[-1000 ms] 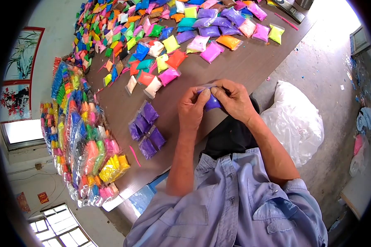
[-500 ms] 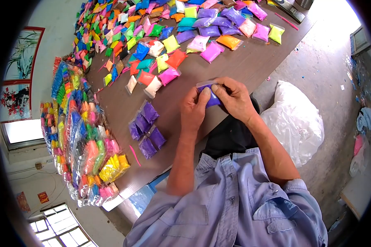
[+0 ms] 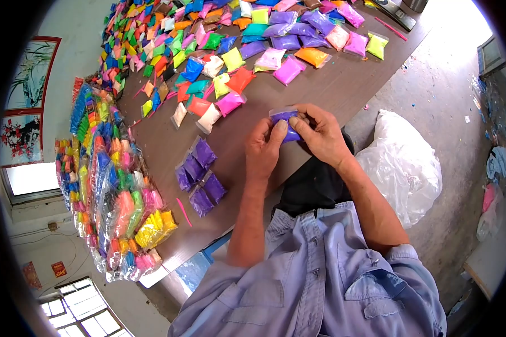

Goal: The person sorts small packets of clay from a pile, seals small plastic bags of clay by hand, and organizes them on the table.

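Between my two hands is a small clear packet of purple clay-like material (image 3: 289,133), above the table's near edge. My left hand (image 3: 263,147) pinches its left side, thumb pressed on the front. From the right, my right hand (image 3: 322,136) grips the same packet, its thumb close to the other one. The fingers behind the packet are partly hidden. Left of my hands, several similar purple packets (image 3: 199,171) lie grouped on the brown table (image 3: 239,143).
A large heap of coloured packets (image 3: 208,42) covers the table's far side. Bundled bags of packets (image 3: 115,185) line the left edge. A pink strip (image 3: 184,212) lies near the purple group. On the floor at right sits a white plastic sack (image 3: 402,168).
Both hands stay nearly in place on the purple packet. The packet has shifted very slightly between my thumbs; nothing else has visibly moved.
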`<state>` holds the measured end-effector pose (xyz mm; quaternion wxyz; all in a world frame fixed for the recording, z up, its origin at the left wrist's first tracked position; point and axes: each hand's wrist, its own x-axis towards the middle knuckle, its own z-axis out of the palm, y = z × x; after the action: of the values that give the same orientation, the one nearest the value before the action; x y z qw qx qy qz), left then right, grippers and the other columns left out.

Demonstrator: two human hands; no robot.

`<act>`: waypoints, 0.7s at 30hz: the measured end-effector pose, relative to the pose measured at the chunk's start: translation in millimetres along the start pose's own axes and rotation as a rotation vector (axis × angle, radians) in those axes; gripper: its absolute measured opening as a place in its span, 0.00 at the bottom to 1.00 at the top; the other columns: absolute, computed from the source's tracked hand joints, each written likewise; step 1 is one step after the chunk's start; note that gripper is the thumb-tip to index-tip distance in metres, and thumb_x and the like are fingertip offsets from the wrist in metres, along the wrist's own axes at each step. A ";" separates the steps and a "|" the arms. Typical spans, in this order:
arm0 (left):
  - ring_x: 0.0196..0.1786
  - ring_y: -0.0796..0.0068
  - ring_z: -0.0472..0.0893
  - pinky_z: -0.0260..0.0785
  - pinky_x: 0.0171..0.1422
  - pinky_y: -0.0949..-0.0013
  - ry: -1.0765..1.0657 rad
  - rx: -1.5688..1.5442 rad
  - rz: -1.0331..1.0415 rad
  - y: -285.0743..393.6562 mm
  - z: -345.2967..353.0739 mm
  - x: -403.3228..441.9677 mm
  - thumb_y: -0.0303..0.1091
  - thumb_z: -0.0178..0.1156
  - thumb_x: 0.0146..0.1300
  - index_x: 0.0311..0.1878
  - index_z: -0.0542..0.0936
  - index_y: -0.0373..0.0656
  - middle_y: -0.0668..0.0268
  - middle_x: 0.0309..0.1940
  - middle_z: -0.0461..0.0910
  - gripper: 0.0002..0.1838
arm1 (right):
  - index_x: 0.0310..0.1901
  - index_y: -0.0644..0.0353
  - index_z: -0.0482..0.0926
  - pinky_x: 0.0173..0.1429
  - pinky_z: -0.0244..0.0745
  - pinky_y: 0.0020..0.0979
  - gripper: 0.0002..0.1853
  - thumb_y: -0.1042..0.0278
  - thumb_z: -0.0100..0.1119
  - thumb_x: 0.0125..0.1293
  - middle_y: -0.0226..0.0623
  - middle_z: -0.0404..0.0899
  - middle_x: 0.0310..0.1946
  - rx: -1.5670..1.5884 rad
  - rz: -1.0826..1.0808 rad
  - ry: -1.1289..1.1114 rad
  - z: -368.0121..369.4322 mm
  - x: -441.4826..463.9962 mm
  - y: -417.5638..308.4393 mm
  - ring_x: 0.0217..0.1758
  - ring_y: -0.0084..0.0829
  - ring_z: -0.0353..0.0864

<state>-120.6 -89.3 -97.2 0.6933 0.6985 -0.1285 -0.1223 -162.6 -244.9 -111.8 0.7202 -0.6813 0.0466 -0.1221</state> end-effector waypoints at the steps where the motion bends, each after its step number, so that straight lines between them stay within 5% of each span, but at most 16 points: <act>1: 0.36 0.90 0.74 0.67 0.39 0.79 0.001 0.000 0.000 -3.0 -2.5 0.5 0.35 0.62 0.76 0.45 0.84 0.37 0.76 0.33 0.81 0.10 | 0.54 0.66 0.82 0.36 0.72 0.24 0.12 0.73 0.63 0.72 0.28 0.79 0.30 0.053 0.007 0.007 1.2 0.5 1.0 0.30 0.18 0.75; 9: 0.33 0.91 0.71 0.64 0.36 0.80 0.037 0.079 0.039 -5.0 -2.5 -0.1 0.34 0.63 0.76 0.40 0.81 0.38 0.78 0.30 0.77 0.10 | 0.56 0.66 0.81 0.37 0.74 0.25 0.16 0.70 0.65 0.68 0.30 0.81 0.31 -0.068 -0.037 0.014 1.0 -2.2 -8.1 0.30 0.20 0.76; 12: 0.33 0.91 0.71 0.64 0.35 0.80 0.044 0.112 0.026 -4.5 -4.6 0.0 0.34 0.64 0.75 0.40 0.82 0.37 0.78 0.30 0.77 0.09 | 0.58 0.68 0.78 0.42 0.71 0.21 0.16 0.72 0.63 0.73 0.24 0.75 0.37 -0.112 0.019 -0.054 -0.7 -2.0 -10.9 0.37 0.15 0.72; 21: 0.31 0.92 0.68 0.60 0.32 0.80 -0.022 0.075 0.021 8.3 1.6 -2.4 0.32 0.64 0.74 0.38 0.81 0.37 0.79 0.28 0.75 0.09 | 0.57 0.69 0.79 0.42 0.75 0.23 0.14 0.76 0.61 0.72 0.27 0.82 0.38 0.158 0.024 0.006 0.1 0.5 -3.0 0.37 0.17 0.77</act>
<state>-123.5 -90.0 -88.9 0.6665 0.7211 -0.1478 -0.1177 -162.4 -245.1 -108.7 0.7732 -0.6212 0.0470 -0.1187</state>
